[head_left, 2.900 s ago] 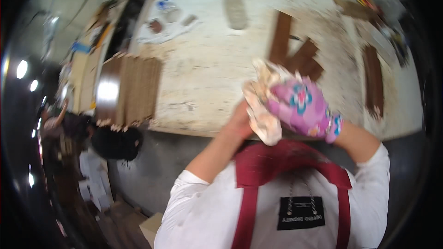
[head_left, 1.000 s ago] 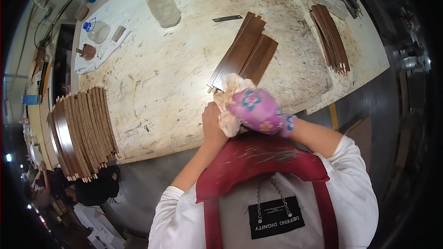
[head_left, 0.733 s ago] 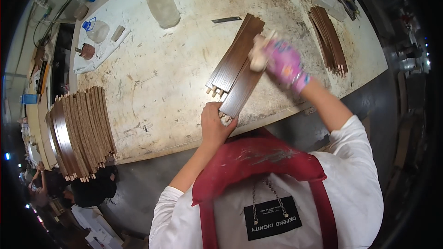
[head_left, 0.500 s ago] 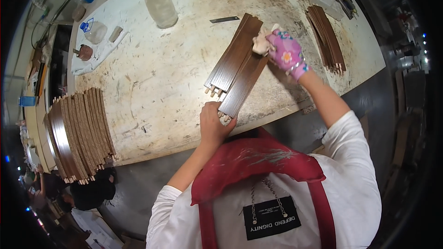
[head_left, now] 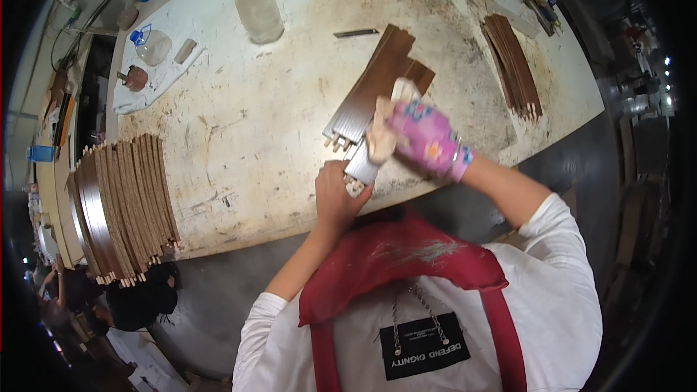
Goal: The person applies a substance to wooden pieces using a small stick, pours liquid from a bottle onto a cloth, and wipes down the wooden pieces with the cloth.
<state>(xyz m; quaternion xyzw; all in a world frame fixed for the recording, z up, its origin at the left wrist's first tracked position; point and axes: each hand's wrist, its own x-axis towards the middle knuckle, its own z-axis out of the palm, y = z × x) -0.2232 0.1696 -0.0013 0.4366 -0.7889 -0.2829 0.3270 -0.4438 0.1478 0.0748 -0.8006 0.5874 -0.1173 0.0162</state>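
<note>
My bare left hand (head_left: 338, 196) grips the near end of a dark brown wooden slat (head_left: 361, 164), where pale dowel pins stick out by the fingers. In a pink flowered glove, my right hand (head_left: 425, 138) is closed on a cream cloth (head_left: 380, 134), which lies pressed on that slat and hides its middle. Just left of it, one or more similar slats (head_left: 365, 91) lie slanted the same way, dowels toward me. Both hands are over the near part of the worktable (head_left: 254, 152).
Many doweled slats (head_left: 123, 207) stand packed at the left edge. A smaller slat pile (head_left: 512, 65) lies at the right. Farther back are a bottle of cloudy liquid (head_left: 255, 11) and a dark blade (head_left: 356, 33). A clear jug (head_left: 152, 47) sits on a white cloth (head_left: 141, 101).
My right hand has slid the cream cloth along the slat toward me, from the far end to near my left hand. The left hand keeps its grip.
</note>
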